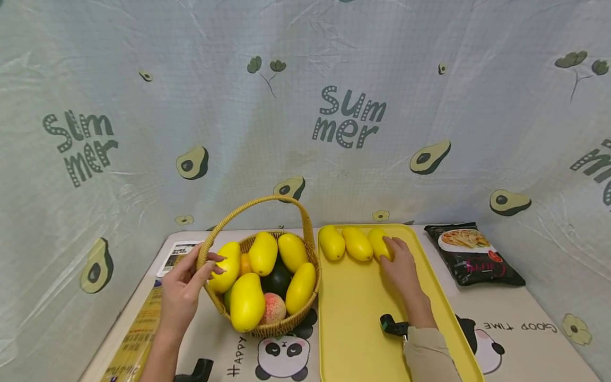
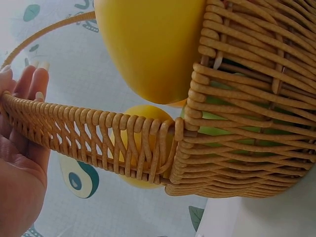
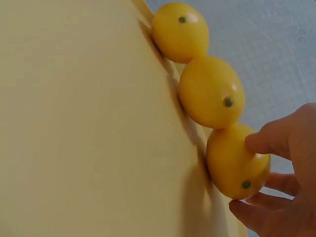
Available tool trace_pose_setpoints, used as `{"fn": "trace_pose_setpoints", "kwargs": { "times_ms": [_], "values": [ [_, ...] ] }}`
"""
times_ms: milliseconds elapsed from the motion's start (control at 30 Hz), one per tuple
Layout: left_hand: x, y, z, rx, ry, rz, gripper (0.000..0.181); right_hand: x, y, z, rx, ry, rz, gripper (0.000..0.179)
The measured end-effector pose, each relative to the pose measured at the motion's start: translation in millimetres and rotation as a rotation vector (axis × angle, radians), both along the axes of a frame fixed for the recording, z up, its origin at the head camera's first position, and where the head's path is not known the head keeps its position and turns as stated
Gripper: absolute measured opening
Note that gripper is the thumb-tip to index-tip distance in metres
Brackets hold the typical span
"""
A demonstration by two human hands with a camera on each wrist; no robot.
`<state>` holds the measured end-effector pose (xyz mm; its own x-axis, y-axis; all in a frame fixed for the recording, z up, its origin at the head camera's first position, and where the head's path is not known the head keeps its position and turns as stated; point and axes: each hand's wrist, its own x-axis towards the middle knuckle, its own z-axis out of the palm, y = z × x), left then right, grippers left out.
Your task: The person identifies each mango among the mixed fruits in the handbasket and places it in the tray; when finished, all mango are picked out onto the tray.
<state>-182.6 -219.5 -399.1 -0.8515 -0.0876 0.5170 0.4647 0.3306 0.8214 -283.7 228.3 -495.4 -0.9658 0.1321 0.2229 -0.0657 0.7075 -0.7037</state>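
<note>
A wicker basket (image 1: 312,281) with a tall arched handle is heaped with yellow mangoes (image 1: 247,302), a peach (image 1: 273,309) and a dark round fruit (image 1: 277,279). My left hand (image 1: 183,286) holds the left side of the handle (image 2: 98,128), fingers passing behind it. On the yellow tray (image 1: 358,318), three mangoes stand in a row along the far edge. The rightmost mango (image 3: 234,160) is pinched between the thumb and fingers of my right hand (image 1: 401,265), and it sits against the middle mango (image 3: 212,91). Beyond that is the leftmost mango (image 1: 331,242).
A black food packet (image 1: 472,252) lies right of the tray. At the far left are a white printed label (image 1: 176,255) and a gold-brown strip (image 1: 138,334). The table cover carries panda prints (image 1: 282,355). A patterned sheet (image 1: 262,132) hangs behind the table.
</note>
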Motion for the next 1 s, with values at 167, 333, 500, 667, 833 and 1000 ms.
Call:
{"fn": "trace_pose_setpoints", "kwargs": {
  "times_ms": [167, 333, 500, 667, 833, 1000],
  "values": [
    [-0.2, -0.5, -0.5, -0.01, 0.005, -0.004, 0.039, -1.3, 0, -0.1, 0.024, 0.001, -0.005, 0.056],
    [0.3, -0.8, -0.3, -0.016, 0.005, -0.005, 0.038, 0.8, -1, 3.9, 0.038, 0.022, -0.017, 0.055],
    [0.8, -0.5, -0.1, -0.026, 0.0, 0.006, 0.037, 5.8, -6, 14.5, 0.01, 0.081, -0.011, 0.054],
    [1.1, -1.1, -1.0, -0.042, -0.001, 0.018, 0.038, 11.5, -15, 29.0, 0.0, 0.112, 0.045, 0.055],
    [1.3, -1.4, -1.3, -0.047, 0.0, 0.017, 0.039, 19.2, -29, 43.7, 0.013, 0.127, 0.138, 0.059],
    [2.1, -1.8, -1.2, -0.042, 0.003, 0.014, 0.04, 28.7, -49, 54.6, 0.032, 0.155, 0.218, 0.062]
  ]
}}
